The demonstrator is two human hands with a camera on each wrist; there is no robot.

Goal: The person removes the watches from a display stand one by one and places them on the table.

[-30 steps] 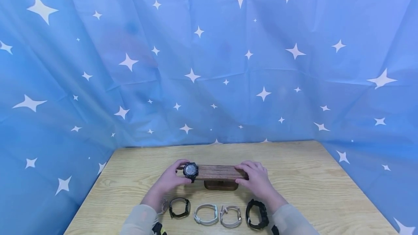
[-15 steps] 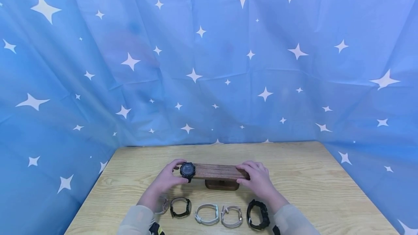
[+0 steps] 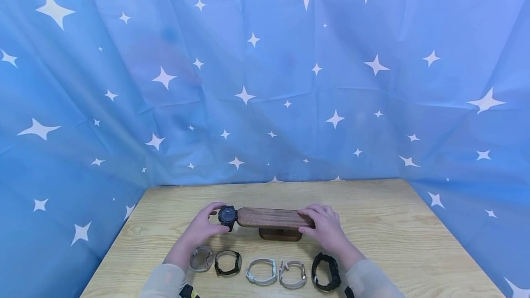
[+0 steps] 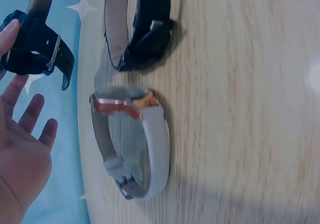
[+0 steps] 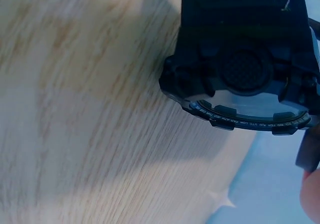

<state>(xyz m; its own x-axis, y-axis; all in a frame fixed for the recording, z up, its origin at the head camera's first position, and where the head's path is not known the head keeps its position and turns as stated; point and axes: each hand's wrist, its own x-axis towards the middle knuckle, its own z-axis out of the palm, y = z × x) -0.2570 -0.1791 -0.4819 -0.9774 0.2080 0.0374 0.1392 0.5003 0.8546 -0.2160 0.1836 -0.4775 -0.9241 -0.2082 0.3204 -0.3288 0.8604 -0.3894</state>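
My left hand pinches a black digital watch by its sides, between thumb and fingers. The watch is just off the left end of a brown wooden display bar, which stands on a small wooden base. In the left wrist view the held watch has its buckled strap hanging, and the other fingers of that hand are spread. My right hand grips the bar's right end. Only a fingertip of it shows in the right wrist view.
Along the table front lie a pale rose-gold watch, a dark watch, a light blue watch, a pale pink watch and a chunky black watch. A blue starred curtain hangs behind the wooden table.
My left hand has moved left with the black watch, sliding it off the bar's left end, whose rounded tip now shows. The right hand has stayed on the bar.
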